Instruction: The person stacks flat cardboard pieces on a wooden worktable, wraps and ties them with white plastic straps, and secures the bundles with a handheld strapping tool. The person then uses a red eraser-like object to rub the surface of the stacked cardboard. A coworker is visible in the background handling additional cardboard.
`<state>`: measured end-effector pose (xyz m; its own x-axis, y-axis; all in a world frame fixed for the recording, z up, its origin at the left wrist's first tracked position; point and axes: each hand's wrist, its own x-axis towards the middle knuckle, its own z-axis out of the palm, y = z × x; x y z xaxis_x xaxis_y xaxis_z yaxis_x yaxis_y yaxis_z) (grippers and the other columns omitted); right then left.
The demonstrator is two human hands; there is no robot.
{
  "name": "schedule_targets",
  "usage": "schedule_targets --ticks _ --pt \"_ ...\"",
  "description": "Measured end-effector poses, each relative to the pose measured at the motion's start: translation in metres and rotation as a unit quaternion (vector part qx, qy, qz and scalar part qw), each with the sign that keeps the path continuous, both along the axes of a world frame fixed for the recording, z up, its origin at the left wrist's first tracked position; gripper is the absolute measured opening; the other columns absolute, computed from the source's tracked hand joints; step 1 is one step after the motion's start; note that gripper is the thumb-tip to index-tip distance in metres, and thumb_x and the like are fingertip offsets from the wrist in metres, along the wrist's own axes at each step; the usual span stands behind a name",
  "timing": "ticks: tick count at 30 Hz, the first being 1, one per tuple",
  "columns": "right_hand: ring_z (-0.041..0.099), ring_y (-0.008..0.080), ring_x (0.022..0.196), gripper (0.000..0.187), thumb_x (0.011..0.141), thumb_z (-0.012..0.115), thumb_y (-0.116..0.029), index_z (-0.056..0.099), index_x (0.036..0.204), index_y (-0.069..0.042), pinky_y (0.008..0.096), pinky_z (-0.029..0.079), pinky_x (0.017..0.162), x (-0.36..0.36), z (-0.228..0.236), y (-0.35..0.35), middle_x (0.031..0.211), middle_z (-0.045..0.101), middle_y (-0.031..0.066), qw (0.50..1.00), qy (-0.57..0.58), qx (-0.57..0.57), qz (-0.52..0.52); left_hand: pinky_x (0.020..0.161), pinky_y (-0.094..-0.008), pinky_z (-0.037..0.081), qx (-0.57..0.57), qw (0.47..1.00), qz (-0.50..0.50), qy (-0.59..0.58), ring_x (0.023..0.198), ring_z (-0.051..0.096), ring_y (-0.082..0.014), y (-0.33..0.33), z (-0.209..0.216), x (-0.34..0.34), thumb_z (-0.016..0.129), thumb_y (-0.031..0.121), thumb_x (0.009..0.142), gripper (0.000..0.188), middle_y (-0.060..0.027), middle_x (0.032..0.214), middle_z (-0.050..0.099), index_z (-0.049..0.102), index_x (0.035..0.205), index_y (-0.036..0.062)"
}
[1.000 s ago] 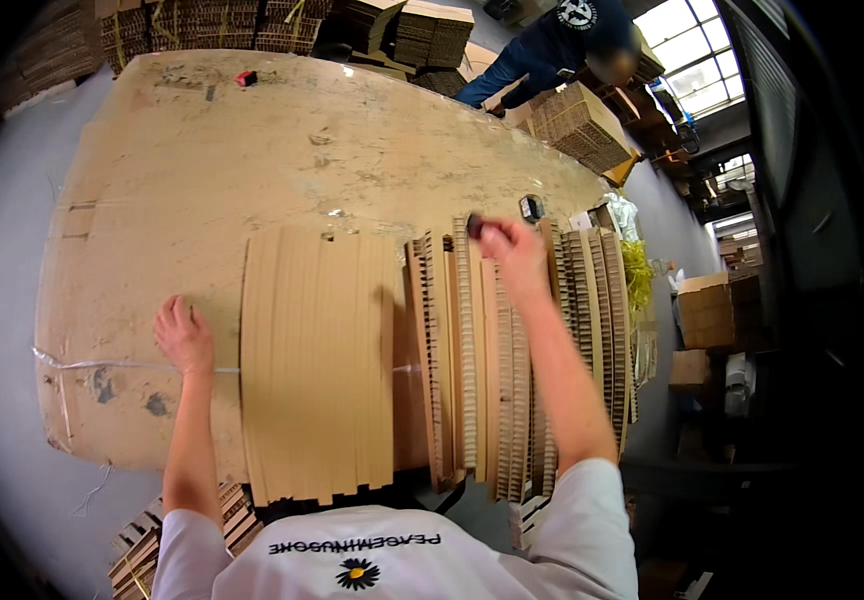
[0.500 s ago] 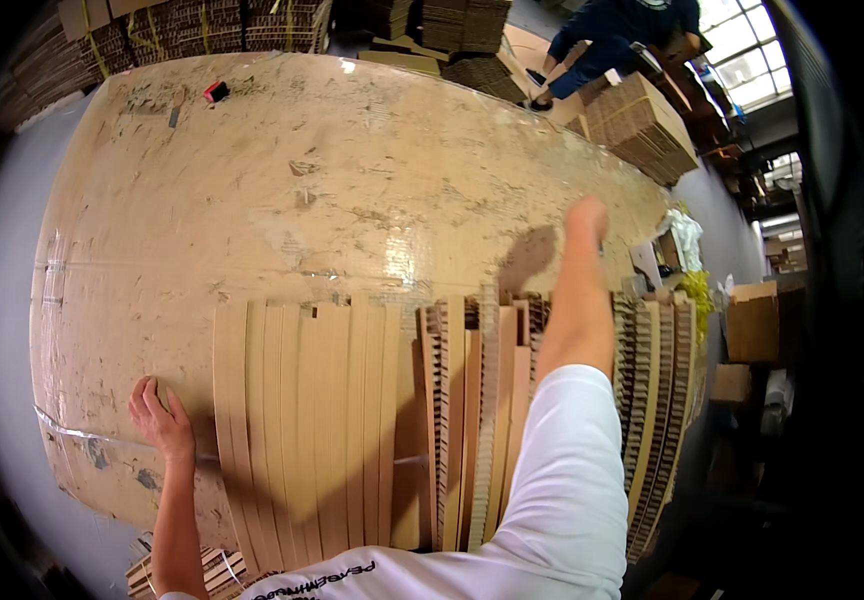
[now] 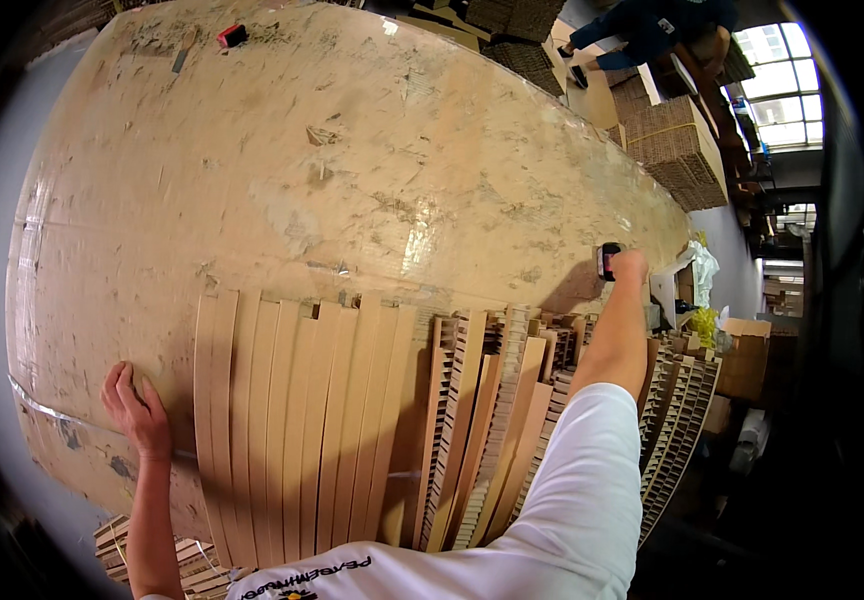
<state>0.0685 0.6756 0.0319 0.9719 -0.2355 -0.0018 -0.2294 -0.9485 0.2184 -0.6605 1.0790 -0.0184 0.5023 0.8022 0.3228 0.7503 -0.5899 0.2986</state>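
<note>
My left hand (image 3: 139,408) lies on the cardboard-covered table (image 3: 252,200), its fingers stretched out and holding nothing. Just right of it stands a row of plain cardboard strips (image 3: 292,430) packed side by side. Out past the strips, at the right, my right hand (image 3: 631,266) is closed around a small black tool (image 3: 608,261) with a pale rim and a touch of red. Its exact kind I cannot make out. Below my right forearm are more strips with notched, comb-like edges (image 3: 492,420), partly hidden by my sleeve.
A red and black object (image 3: 232,36) lies at the table's far left, near a flat blade-like piece (image 3: 183,54). White plastic (image 3: 702,262) and a yellow tangle (image 3: 704,326) sit at the right edge. Beyond, a person (image 3: 642,35) is near stacked cardboard (image 3: 677,150).
My right hand has moved a little right and nearer, and the black tool in it now shows. My view has shifted. The left hand stays on the table beside the strips.
</note>
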Motion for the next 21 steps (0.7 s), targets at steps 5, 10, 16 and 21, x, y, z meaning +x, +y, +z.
schedule_targets --ticks 5,10,16,21 --pt "0.055 0.0164 0.047 0.024 0.088 0.065 -0.024 0.065 0.077 -0.003 0.0324 0.045 0.044 0.026 0.003 0.002 0.062 0.062 0.0052 0.958 0.183 -0.048 0.217 0.095 -0.0454 0.038 -0.003 1.0 -0.009 -0.006 0.11 0.049 -0.0365 0.0 -0.005 0.001 0.057 0.006 0.087 0.03 -0.0179 0.121 0.054 0.054 0.116 -0.0022" --pt "0.055 0.0153 0.046 0.02 0.088 0.067 -0.017 0.065 0.076 -0.001 0.0289 0.044 0.041 -0.035 0.019 0.084 0.063 0.063 0.0075 0.936 0.274 0.15 0.16 0.095 -0.0451 0.038 0.007 1.0 0.0 0.012 0.11 0.05 -0.0362 -0.005 0.001 -0.004 0.057 0.008 0.089 0.029 -0.0168 0.121 0.054 0.054 0.116 -0.0016" --pt "0.064 0.0178 0.053 0.021 0.085 0.064 -0.02 0.069 0.08 0.0 0.0308 0.053 0.051 -0.016 0.016 0.088 0.07 0.068 0.01 0.911 0.192 -0.168 0.323 0.094 -0.0452 0.039 0.023 1.0 -0.012 0.011 0.11 0.05 -0.0354 0.002 -0.007 -0.002 0.058 0.01 0.089 0.029 -0.015 0.121 0.055 0.053 0.116 0.0006" --pt "0.07 0.0287 0.074 0.027 0.084 0.056 -0.022 0.072 0.087 -0.001 0.0363 0.056 0.067 -0.057 -0.002 0.105 0.086 0.071 0.0158 0.956 0.001 -0.075 0.283 0.093 -0.0457 0.039 0.024 1.0 -0.002 0.014 0.11 0.05 -0.0354 -0.003 0.0 -0.001 0.058 0.01 0.089 0.028 -0.0146 0.121 0.054 0.054 0.115 0.0015"
